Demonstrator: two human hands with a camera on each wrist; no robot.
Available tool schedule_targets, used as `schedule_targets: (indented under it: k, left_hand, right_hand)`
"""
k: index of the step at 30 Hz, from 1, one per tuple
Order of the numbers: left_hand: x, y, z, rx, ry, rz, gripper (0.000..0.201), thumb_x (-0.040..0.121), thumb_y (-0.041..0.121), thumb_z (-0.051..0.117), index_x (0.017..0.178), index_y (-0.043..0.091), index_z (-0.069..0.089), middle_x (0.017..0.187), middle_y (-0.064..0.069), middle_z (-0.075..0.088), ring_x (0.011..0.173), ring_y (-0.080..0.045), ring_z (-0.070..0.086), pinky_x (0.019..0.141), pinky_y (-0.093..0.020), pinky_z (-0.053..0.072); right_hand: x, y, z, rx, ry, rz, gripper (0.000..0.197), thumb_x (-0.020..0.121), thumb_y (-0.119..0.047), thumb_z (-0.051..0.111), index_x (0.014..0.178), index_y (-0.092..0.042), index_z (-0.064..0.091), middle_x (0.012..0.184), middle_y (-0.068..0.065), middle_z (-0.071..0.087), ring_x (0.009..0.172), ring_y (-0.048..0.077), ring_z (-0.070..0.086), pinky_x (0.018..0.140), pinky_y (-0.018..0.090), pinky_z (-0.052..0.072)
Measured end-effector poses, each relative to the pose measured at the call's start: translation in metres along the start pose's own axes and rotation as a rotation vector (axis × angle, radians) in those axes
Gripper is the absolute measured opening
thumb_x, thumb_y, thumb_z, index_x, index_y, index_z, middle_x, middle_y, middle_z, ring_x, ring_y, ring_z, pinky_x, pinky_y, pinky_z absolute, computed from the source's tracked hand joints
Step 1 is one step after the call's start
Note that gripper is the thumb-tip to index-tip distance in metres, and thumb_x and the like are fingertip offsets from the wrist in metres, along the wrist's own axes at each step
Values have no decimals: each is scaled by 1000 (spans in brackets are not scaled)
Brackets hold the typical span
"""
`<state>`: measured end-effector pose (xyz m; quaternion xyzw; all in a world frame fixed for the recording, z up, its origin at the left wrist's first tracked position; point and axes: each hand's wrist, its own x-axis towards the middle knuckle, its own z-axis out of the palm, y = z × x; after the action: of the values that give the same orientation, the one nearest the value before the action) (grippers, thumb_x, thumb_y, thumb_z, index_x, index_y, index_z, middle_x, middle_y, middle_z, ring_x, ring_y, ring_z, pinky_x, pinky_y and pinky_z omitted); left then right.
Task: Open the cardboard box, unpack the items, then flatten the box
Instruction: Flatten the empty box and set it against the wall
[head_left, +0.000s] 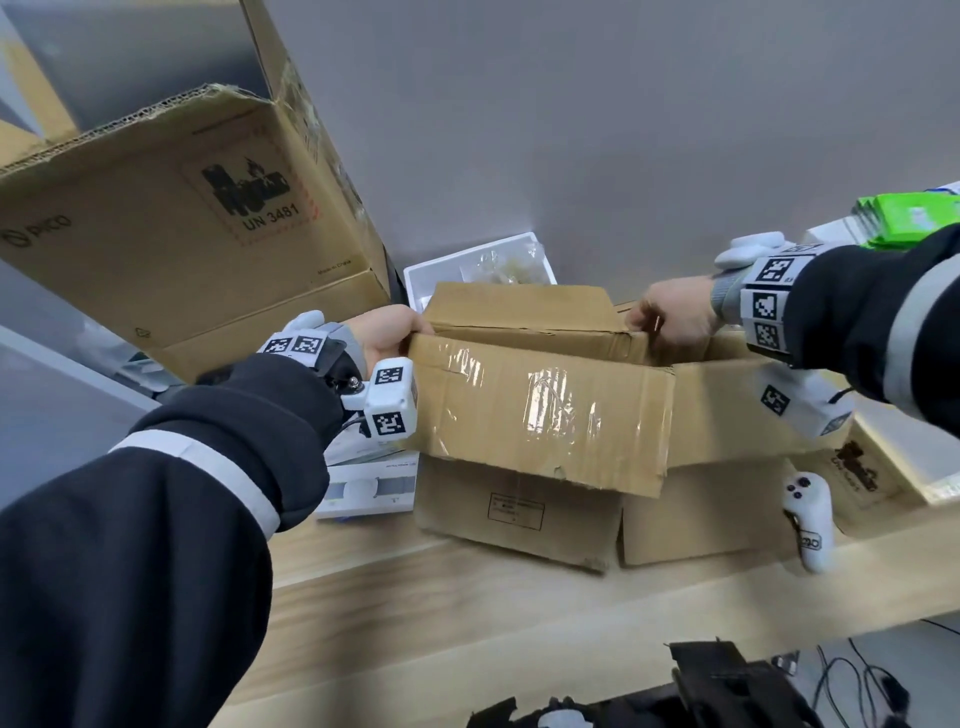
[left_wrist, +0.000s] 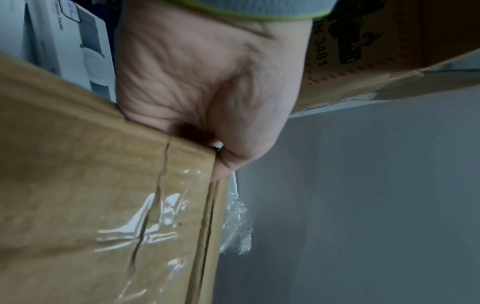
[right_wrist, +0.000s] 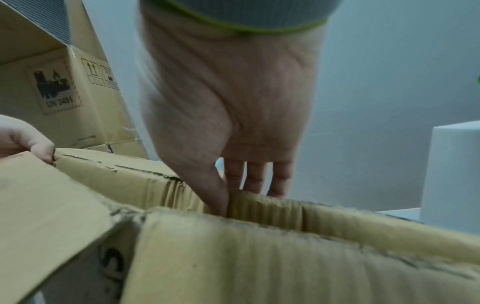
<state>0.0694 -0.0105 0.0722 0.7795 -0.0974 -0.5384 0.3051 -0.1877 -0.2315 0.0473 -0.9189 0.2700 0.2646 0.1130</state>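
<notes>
the cardboard box (head_left: 540, 415) sits on the pale wooden table (head_left: 467, 613), a little toward three o'clock of the middle, with its flaps up and loose. the near flap, streaked with clear tape (head_left: 550, 410), leans out toward six o'clock and hangs over the box's front wall.

the left hand (head_left: 382, 332) is at the box's nine o'clock corner. its fingers are curled over the top edge where the taped flap meets the far flap, gripping the cardboard; the left wrist view shows the fist (left_wrist: 207, 92) closed tight on that edge, with a bit of crinkled clear plastic (left_wrist: 237, 222) showing past it.

the right hand (head_left: 675, 317) is at the box's two o'clock corner. in the right wrist view the thumb is pushed down inside the corner fold and the fingers (right_wrist: 255, 176) lie over the outside of the far wall, so it pinches the cardboard there.

a large carton marked un 3481 (head_left: 208, 228) stands at ten o'clock, open at the top. behind the box at twelve o'clock lies a white tray (head_left: 431, 275) holding something wrapped in plastic. a white controller (head_left: 810, 514) hangs at the table's edge at four o'clock, and a white product box (head_left: 369, 483) lies at eight o'clock. green packets (head_left: 909, 218) are stacked at two o'clock.
</notes>
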Motion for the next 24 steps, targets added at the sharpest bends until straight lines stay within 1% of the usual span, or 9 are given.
schedule_targets:
  k: [3,5,7,9,11,14,16,18,24]
  left_hand:
    - [2,-3,-5,-145,-98,36,23,85,9,51,107,3,58,91,-14,64,80,-32,63,103,-49,46]
    - [2,-4,-8,-217,-147,47,38,85,11,52,122,6,55,103,-14,65,90,-33,63,111,-52,38]
    - [-1,-7,-8,-343,-238,84,37,91,10,44,125,5,58,109,-14,67,94,-32,66,107,-49,45]
    - [-4,-11,-8,-490,-347,112,39,92,4,32,118,3,61,100,-13,68,86,-29,70,89,-44,58]
    - [-4,-15,-12,-565,-421,147,57,85,-8,19,126,-2,57,102,-16,66,83,-26,70,80,-41,61]
    - [0,-16,-18,-553,-453,213,84,70,-20,18,148,1,42,136,-20,49,100,-20,60,97,-35,53]
    - [1,-17,-20,-490,-451,242,91,64,-23,26,151,4,39,152,-23,35,121,-23,51,105,-29,42]
    - [3,-23,-21,-441,-515,306,88,70,-26,33,151,8,40,160,-23,26,144,-31,35,112,-34,36]
    - [1,-34,-22,-309,-654,418,73,87,-14,54,152,17,40,158,-22,31,114,-28,65,103,-43,48]
  right_hand:
    - [0,3,3,24,24,1,29,79,-2,55,75,-27,66,80,-6,68,84,27,65,76,29,54]
    - [1,6,5,32,36,3,29,78,-2,54,84,-24,71,86,-2,72,87,28,67,82,36,58]
    - [1,9,5,47,43,3,26,79,-3,56,82,-25,70,87,-3,72,87,27,67,85,38,58]
    - [0,11,4,56,67,9,27,80,-4,59,74,-30,65,85,-4,70,86,26,66,83,33,57]
    - [-2,12,2,64,97,20,27,80,-4,60,72,-30,62,84,-4,69,84,26,64,80,31,56]
    - [-3,10,1,78,97,21,27,80,-4,62,69,-29,60,79,-6,67,78,23,60,77,29,52]
    - [-3,8,-1,71,92,16,34,81,-3,61,64,-32,56,73,-9,63,75,21,57,73,26,46]
    - [-3,8,-1,65,90,31,37,81,-2,60,63,-34,54,72,-12,60,75,19,56,72,24,43]
    - [-5,5,-2,11,73,52,29,81,-2,57,67,-27,60,68,-11,60,71,19,56,69,26,48]
